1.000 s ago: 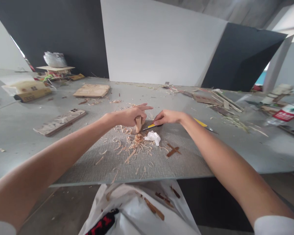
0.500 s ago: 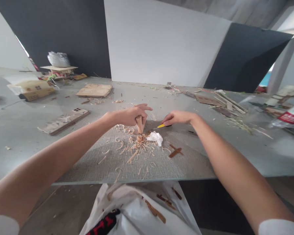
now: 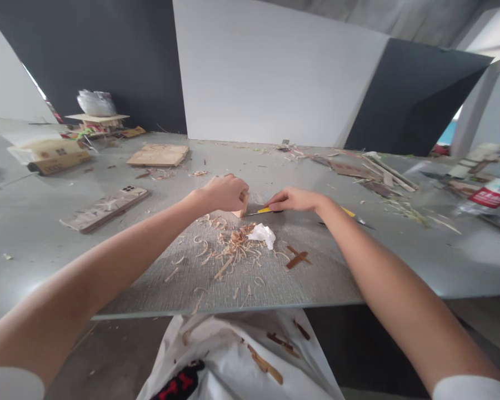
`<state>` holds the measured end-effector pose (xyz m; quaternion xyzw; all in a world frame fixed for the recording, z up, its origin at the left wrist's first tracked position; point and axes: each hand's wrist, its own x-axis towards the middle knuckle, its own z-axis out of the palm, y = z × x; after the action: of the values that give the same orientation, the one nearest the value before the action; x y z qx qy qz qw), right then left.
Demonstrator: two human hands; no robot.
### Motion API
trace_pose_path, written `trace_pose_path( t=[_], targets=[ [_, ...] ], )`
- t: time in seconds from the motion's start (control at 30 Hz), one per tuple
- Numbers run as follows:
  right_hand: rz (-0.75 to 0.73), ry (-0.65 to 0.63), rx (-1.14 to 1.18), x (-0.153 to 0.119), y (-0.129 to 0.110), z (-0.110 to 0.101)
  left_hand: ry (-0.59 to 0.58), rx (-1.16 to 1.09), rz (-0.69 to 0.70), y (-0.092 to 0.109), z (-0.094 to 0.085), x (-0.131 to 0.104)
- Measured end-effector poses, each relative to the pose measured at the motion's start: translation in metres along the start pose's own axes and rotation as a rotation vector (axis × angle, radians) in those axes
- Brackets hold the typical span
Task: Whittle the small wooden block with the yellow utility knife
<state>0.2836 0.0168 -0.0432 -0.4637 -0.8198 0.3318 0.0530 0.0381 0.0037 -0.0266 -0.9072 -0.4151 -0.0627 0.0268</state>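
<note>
My left hand (image 3: 230, 193) is closed around a small pale wood block (image 3: 242, 206), whose lower end shows below the fingers. In my right hand (image 3: 290, 199) is a yellow-handled craft knife (image 3: 265, 210), its thin blade pointing left at the block. Whether the blade touches the wood I cannot tell. Just in front of the hands, curled wood shavings (image 3: 235, 239) lie heaped and scattered on a grey textured mat (image 3: 312, 278). A crumpled white tissue (image 3: 263, 235) rests at the right of the heap, with crossed brown wood strips (image 3: 298, 257) beyond it.
A phone (image 3: 106, 208) lies left of my left arm, and a flat wooden board (image 3: 158, 155) sits farther back. Beside my right forearm is another yellow-handled tool (image 3: 350, 213). Wood scraps (image 3: 387, 172) and a red-labelled bottle (image 3: 489, 195) are at the right. Wood pieces (image 3: 264, 364) lie on the white cloth over my lap.
My left hand has lifted slightly with the block, and its outstretched fingers have curled in. The right hand with the knife has shifted a little left. Another yellow-handled tool now shows beside my right forearm.
</note>
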Motion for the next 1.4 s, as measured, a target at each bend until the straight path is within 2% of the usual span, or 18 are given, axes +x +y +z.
trace_pose_path(
  t=[0.1,0.2,0.27,0.43,0.73,1.07,1.23,1.4],
  targets=[
    [0.014,0.007,-0.005,-0.001,0.001,0.000,-0.124,0.024,-0.021,-0.001,-0.009,0.008],
    [-0.004,-0.009,-0.026,-0.002,0.000,0.000,-0.303,-0.004,0.065,-0.009,-0.018,0.013],
    [0.003,-0.012,-0.038,-0.002,-0.001,0.001,-0.362,-0.014,0.108,-0.017,-0.020,0.014],
    [0.063,0.036,-0.050,0.002,0.002,0.002,-0.305,0.013,0.106,-0.023,-0.017,0.011],
    [0.022,0.014,-0.056,0.009,-0.005,0.009,-0.289,-0.016,0.119,-0.022,-0.016,0.010],
    [0.077,0.007,-0.069,-0.012,0.018,-0.014,-0.244,-0.066,0.123,-0.025,-0.012,0.013],
    [-0.003,0.019,-0.026,-0.007,0.010,-0.007,-0.223,-0.051,0.108,-0.024,-0.012,0.011],
    [0.005,0.048,-0.001,0.004,0.012,-0.001,-0.215,-0.058,0.118,-0.025,-0.009,0.012]
  ],
)
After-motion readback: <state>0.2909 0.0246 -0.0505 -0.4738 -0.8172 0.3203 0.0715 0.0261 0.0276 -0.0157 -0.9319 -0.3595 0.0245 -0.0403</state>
